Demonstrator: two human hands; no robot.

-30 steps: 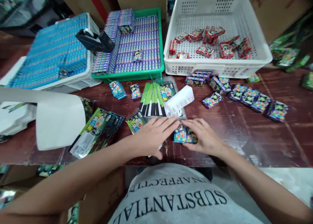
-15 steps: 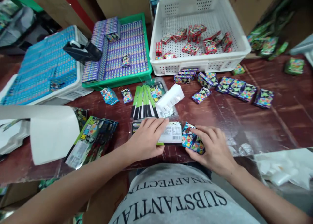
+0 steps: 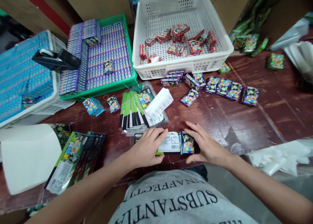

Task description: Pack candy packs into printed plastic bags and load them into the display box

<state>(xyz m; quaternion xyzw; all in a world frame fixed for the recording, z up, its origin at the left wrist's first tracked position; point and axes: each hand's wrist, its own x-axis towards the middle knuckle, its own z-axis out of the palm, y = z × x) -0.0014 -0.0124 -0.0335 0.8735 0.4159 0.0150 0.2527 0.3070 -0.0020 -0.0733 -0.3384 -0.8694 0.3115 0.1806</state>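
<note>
purple multicoloured box (image 3: 187, 143), black-white-green package (image 3: 169, 142), dark red table (image 3: 276, 97)

Reaching forward, with bare forearms (image 3: 94, 186) angled inward.
Resting left hand (image 3: 148, 147) palm down with fingers (image 3: 155, 133) side by side; holding right hand (image 3: 206, 146) loosely curved, with thumb (image 3: 195, 158) well apart from fingers.
</note>
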